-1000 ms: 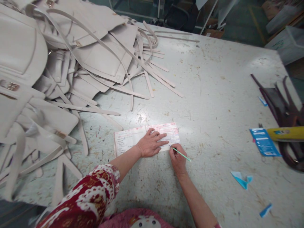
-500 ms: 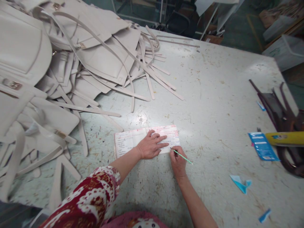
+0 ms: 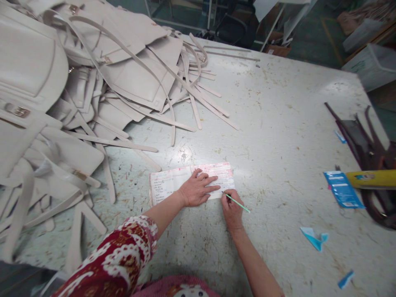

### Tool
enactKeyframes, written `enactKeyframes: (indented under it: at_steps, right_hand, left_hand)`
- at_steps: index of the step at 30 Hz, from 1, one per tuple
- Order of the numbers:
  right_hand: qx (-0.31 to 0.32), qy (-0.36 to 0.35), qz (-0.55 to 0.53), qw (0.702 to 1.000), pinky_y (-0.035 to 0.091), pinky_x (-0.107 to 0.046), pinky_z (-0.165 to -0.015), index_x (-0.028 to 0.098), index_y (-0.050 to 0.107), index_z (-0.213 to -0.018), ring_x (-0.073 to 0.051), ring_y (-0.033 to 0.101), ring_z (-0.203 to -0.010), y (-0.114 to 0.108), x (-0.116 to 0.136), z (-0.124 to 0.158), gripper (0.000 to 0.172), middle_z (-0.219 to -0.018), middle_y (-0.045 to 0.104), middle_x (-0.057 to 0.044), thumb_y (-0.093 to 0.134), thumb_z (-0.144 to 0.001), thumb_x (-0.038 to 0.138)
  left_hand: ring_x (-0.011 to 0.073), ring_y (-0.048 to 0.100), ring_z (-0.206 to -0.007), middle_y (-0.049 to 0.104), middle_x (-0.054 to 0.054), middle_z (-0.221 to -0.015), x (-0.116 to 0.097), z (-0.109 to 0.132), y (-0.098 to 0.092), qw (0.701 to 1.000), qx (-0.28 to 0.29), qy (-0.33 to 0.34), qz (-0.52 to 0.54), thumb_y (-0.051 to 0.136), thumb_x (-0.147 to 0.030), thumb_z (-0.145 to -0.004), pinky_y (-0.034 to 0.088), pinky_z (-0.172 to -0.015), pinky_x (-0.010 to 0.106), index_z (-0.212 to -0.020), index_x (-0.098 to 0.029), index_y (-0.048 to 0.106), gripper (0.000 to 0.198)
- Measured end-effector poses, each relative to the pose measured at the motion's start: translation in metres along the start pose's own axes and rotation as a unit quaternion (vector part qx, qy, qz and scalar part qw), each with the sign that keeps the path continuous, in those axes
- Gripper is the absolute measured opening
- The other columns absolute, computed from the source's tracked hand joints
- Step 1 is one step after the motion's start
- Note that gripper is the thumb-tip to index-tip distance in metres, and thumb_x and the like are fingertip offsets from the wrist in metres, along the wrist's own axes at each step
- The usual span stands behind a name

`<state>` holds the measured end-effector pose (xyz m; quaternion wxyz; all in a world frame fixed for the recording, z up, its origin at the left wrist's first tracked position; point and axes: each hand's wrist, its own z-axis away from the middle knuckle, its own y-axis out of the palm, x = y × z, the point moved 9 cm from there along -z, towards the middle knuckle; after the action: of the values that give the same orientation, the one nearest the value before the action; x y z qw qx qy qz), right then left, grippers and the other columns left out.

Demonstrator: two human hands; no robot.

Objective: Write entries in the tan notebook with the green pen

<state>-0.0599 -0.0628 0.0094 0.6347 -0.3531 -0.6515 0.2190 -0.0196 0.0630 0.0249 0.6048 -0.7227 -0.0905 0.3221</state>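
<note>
An open notebook with handwriting on its pages lies on the worktable in front of me. My left hand rests flat across it, fingers spread and pointing right. At the notebook's lower right edge, my right hand is closed around a thin green pen. The pen's dark tip is at the page, close to the left fingertips; its other end slants down to the right. Part of the writing is hidden under the left hand.
Pale leather bag pieces and straps are heaped on the left of the table. At the right lie dark brown straps, a yellow object, a blue packet and torn blue scraps. A chair stands beyond the far edge.
The pen's rear end has shifted very slightly to the left. Both hands stay in nearly the same place on the notebook.
</note>
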Motion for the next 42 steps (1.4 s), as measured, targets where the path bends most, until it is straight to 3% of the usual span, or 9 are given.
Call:
enactKeyframes:
  at_steps: [9,21,28,42]
  right_hand:
    - [0.001,0.000,-0.018,1.000,0.035,-0.025,-0.057,0.019,0.050,-0.068,-0.011,0.043,-0.056,0.000,0.001,0.000,0.012,-0.062,0.048,0.003,0.044,-0.078,0.021]
    - [-0.037,0.029,-0.049,0.998,0.040,-0.024,-0.058,0.019,0.052,-0.080,-0.011,0.047,-0.060,-0.012,-0.004,0.002,0.008,-0.071,0.053,0.001,0.044,-0.082,0.022]
    - [0.020,-0.011,-0.053,0.998,0.043,-0.027,-0.065,0.020,0.054,-0.081,-0.014,0.053,-0.069,-0.010,-0.006,0.001,0.010,-0.075,0.057,-0.001,0.045,-0.082,0.024]
    - [0.017,0.003,-0.037,0.999,0.039,-0.025,-0.063,0.019,0.054,-0.078,-0.012,0.050,-0.064,-0.005,-0.008,0.000,0.011,-0.071,0.056,0.000,0.045,-0.082,0.024]
  left_hand:
    - [0.0243,0.038,-0.108,0.035,0.001,-0.138,0.000,0.000,0.000,1.000,0.000,-0.001,-0.002,0.045,-0.039,-0.082,0.020,-0.098,0.050,-0.125,-0.034,0.041,0.044]
    - [0.0249,0.037,-0.108,0.035,0.001,-0.138,0.001,0.000,0.001,1.000,0.002,-0.002,0.013,0.047,-0.037,-0.081,0.019,-0.099,0.051,-0.126,-0.034,0.040,0.046]
    - [0.0248,0.037,-0.109,0.034,0.000,-0.139,0.002,0.000,0.003,1.000,0.009,-0.004,0.017,0.044,-0.037,-0.082,0.018,-0.100,0.052,-0.127,-0.034,0.039,0.045]
    - [0.0242,0.037,-0.109,0.033,-0.001,-0.139,0.002,-0.001,0.006,1.000,0.013,-0.007,0.011,0.044,-0.037,-0.082,0.017,-0.100,0.051,-0.127,-0.036,0.039,0.045]
